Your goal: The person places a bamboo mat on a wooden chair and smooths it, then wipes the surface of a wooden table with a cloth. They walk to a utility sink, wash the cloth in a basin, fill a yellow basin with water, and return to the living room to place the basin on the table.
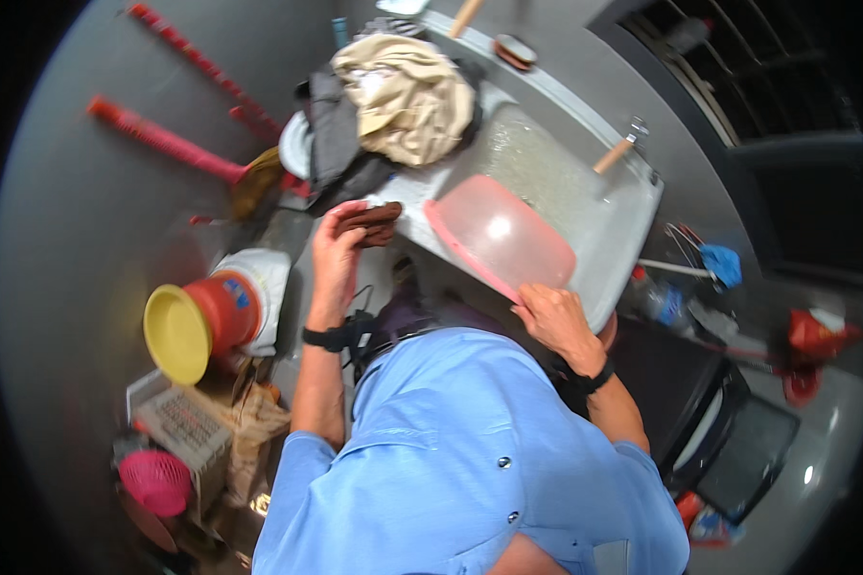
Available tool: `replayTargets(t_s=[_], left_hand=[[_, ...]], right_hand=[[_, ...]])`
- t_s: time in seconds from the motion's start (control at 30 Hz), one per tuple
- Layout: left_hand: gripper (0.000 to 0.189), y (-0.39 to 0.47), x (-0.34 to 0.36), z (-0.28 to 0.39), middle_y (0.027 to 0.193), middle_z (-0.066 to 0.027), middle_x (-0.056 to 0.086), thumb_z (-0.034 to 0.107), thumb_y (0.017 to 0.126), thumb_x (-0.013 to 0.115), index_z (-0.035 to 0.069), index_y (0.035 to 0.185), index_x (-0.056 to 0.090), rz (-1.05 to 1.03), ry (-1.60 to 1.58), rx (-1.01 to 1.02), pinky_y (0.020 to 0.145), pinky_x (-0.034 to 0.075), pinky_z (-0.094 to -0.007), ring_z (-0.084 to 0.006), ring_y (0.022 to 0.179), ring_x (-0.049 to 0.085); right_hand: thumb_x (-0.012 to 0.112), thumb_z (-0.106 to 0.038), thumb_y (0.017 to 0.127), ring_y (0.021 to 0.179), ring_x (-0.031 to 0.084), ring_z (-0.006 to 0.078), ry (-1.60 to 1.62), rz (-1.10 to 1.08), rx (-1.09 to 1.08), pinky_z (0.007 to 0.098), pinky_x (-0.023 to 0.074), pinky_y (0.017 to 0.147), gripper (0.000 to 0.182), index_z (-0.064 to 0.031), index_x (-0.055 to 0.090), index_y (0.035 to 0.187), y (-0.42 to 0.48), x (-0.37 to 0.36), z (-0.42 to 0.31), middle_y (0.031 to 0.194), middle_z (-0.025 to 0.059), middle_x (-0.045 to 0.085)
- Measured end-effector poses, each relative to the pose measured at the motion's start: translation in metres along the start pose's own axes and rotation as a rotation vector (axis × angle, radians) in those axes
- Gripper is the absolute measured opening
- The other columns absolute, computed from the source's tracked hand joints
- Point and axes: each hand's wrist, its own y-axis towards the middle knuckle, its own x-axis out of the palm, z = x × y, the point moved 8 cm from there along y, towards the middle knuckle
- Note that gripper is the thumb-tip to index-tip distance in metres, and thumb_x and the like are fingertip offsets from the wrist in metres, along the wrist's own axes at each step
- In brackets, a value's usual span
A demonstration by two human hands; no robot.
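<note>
My left hand [341,244] holds a folded brown cloth [375,224] in front of the washbasin's near edge. With my right hand [557,316] I grip the rim of a translucent pink plastic basin [507,237], which is tilted with its outside facing up, over the near side of a wide grey sink [611,244]. Cloudy, bubbly water [532,154] lies in the sink behind the basin. On the sink's left ledge rests a heap of clothes, a beige garment [410,100] on top and dark grey trousers [334,136] beside it.
A brush [516,52] sits on the sink's back rim, near a tap [636,133]. Left of me stand an orange bucket [230,313], a yellow basin [176,334], a pink basket [155,483] and brooms [172,147]. A black appliance or cabinet [654,381] is at my right, near a plastic bottle [665,305].
</note>
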Motion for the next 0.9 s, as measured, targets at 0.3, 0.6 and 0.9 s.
replayTargets(t_s=[0.3, 0.6, 0.9], left_hand=[[0.037, -0.093, -0.007, -0.015, 0.11, -0.0144, 0.074, -0.008, 0.088, 0.05, 0.001, 0.122, 0.06, 0.167, 0.041, 0.034, 0.077, 0.055, -0.0303, -0.0181, 0.092, 0.069], [0.035, -0.219, -0.095, -0.053, 0.108, -0.0145, 0.07, -0.004, 0.092, 0.048, -0.001, 0.126, 0.056, 0.506, 0.135, 0.015, 0.074, 0.057, -0.0326, -0.0197, 0.085, 0.069], [0.037, -0.26, -0.215, -0.073, 0.117, -0.01, 0.065, 0.001, 0.092, 0.05, 0.004, 0.128, 0.059, 0.656, -0.307, 0.002, 0.089, 0.056, -0.0433, -0.0243, 0.107, 0.064]], right_hand=[[0.078, -0.018, 0.084, 0.072, 0.064, 0.0397, -0.015, -0.039, -0.198, 0.049, 0.0489, 0.061, 0.025, -0.0059, 0.057, 0.085, -0.044, 0.01, -0.003, 0.077, 0.0144, 0.063], [0.079, -0.017, 0.083, 0.073, 0.061, 0.0463, 0.003, -0.073, -0.243, 0.0512, 0.0469, 0.063, 0.028, -0.0011, 0.057, 0.083, -0.044, 0.002, 0.008, 0.076, 0.0217, 0.062], [0.079, -0.019, 0.082, 0.069, 0.06, 0.0421, -0.105, -0.074, -0.205, 0.0494, 0.0468, 0.065, 0.031, 0.0013, 0.055, 0.081, -0.04, -0.004, -0.009, 0.072, 0.0203, 0.06]])
